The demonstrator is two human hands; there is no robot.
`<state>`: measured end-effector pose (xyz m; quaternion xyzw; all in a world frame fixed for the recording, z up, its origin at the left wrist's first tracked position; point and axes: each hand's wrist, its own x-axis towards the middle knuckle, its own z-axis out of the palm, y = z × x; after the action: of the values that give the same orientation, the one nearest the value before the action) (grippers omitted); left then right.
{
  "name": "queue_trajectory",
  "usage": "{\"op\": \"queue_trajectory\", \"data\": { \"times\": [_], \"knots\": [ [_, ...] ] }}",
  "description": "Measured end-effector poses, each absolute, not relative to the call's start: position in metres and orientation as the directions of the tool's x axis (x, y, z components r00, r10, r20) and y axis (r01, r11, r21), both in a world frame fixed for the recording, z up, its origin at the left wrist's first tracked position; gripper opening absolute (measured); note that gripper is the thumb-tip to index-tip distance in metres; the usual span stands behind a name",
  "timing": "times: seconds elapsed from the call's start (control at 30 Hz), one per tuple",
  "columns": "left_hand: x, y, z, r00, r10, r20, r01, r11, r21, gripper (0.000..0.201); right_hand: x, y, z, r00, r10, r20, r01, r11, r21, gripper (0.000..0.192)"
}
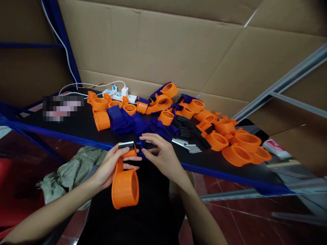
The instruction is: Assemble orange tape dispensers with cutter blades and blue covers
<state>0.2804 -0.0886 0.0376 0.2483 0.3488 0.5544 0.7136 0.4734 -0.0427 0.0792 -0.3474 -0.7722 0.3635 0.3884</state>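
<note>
Left hand (106, 167): fingers wrapped around one orange dispenser (125, 190), held off the table's near edge, its large ring hanging nearest the body; a black insert (129, 147) with a pale toothed edge sits at the far end, thumb upon it. Right hand (163, 154): thumb and fingertips pinching a small dark blue part (140, 144) just right of that insert.

Black tabletop (76, 125): dark blue sleeves (122, 119), left of centre; black strips (182, 127) and silvery metal pieces (187, 145), right of centre; further orange dispensers (238, 154), far side and right. White power strip (131, 98), far left, plugs fitted. White-and-red packet (277, 148), far right (its print, from where I stand, unreadable).
</note>
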Motion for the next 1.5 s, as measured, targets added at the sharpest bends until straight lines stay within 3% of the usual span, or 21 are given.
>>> {"op": "queue_trajectory", "data": {
  "times": [0.13, 0.67, 0.93, 1.13, 1.27, 1.4, 1.5],
  "knots": [
    [0.278, -0.089, 0.039, 0.181, 0.958, -0.224, -0.617, 0.288, 0.732, 0.028, 0.472, -0.046, 0.082, -0.557, 0.763, 0.328, 0.171, 0.492, -0.854, 0.036],
    [0.278, -0.098, 0.046, 0.174, 0.94, -0.293, -0.532, 0.34, 0.775, 0.028, 0.47, -0.042, 0.078, -0.633, 0.659, 0.406, 0.269, 0.68, -0.682, 0.037],
    [0.274, -0.102, 0.042, 0.166, 0.985, -0.037, -0.301, 0.086, 0.95, 0.024, 0.473, -0.052, 0.084, -0.602, 0.618, 0.505, 0.182, 0.722, -0.667, 0.039],
    [0.271, -0.104, 0.043, 0.172, 0.983, 0.069, -0.215, -0.03, 0.976, 0.022, 0.471, -0.059, 0.084, -0.605, 0.555, 0.572, 0.201, 0.801, -0.564, 0.032],
    [0.263, -0.101, 0.045, 0.223, 0.973, 0.065, -0.304, 0.006, 0.952, 0.032, 0.467, -0.06, 0.081, -0.582, 0.545, 0.604, 0.214, 0.819, -0.533, 0.04],
    [0.258, -0.097, 0.053, 0.365, 0.925, 0.107, -0.591, 0.142, 0.794, 0.047, 0.471, -0.053, 0.084, -0.573, 0.58, 0.58, 0.229, 0.792, -0.565, 0.047],
    [0.257, -0.094, 0.055, 0.433, 0.893, 0.125, -0.638, 0.205, 0.742, 0.052, 0.481, -0.051, 0.093, -0.599, 0.606, 0.523, 0.286, 0.772, -0.568, 0.056]
  ]
}}
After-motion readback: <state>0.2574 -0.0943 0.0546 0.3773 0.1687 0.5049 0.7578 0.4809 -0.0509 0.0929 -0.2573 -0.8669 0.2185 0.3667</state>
